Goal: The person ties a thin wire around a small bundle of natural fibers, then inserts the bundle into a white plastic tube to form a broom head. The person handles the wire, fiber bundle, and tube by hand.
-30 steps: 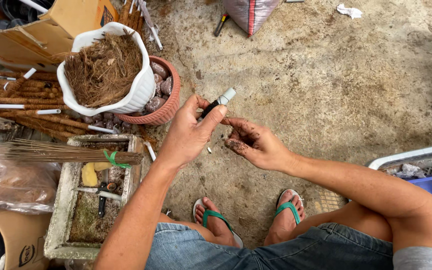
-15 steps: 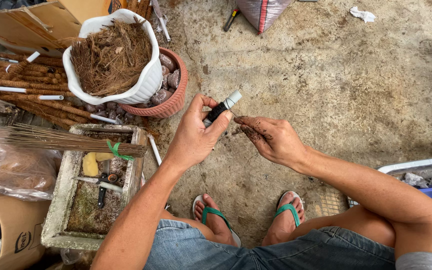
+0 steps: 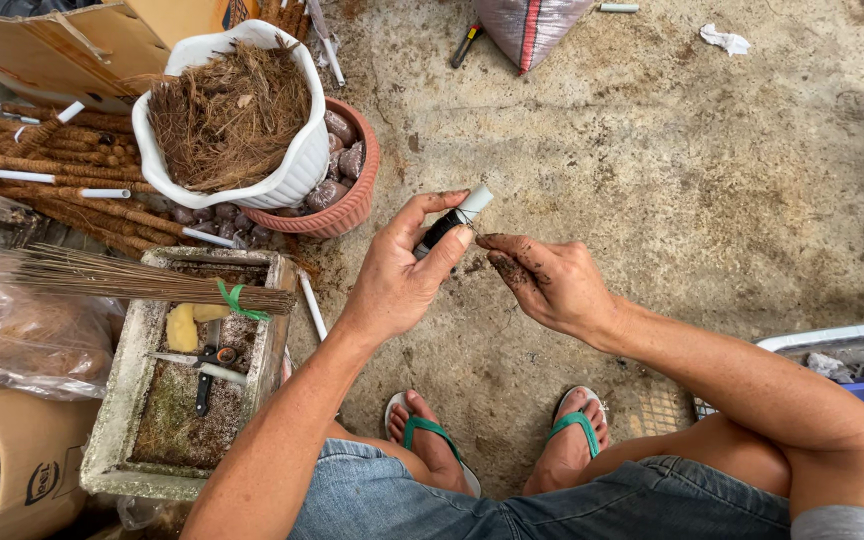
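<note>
A rough concrete floor (image 3: 712, 190) fills most of the head view, stained and scattered with dirt. At the left edge lies a pile of fibre-wrapped poles (image 3: 47, 180) with white pipe ends, partly under a sheet of brown cardboard (image 3: 42, 40). Below them stands a weathered rectangular stone trough (image 3: 127, 420), which holds a pair of scissors (image 3: 207, 375) and a yellow lump; a bundle of thin brown sticks (image 3: 142, 280) tied with a green band lies across its top. Just above the trough, a white scalloped pot (image 3: 297, 170) full of brown coconut fibre sits tilted in a terracotta pot (image 3: 357, 190) of reddish stones. A clear plastic bag (image 3: 12, 330) lies to the left of the trough, and a grey and blue crate (image 3: 852, 365) shows at the right edge.

The person sits low, in denim shorts, with feet in green-strapped flip-flops (image 3: 497, 435) on the floor. Both hands are raised above the floor, near the middle of the view. The left hand (image 3: 402, 275) is closed around a small black tube with a white cap (image 3: 452, 220), held slanted between thumb and fingers, cap uppermost. The right hand (image 3: 547, 280), smeared with dark soil, holds its fingers pinched narrowly together, the fingertips just beside the tube; whether they grip anything cannot be told.
</note>
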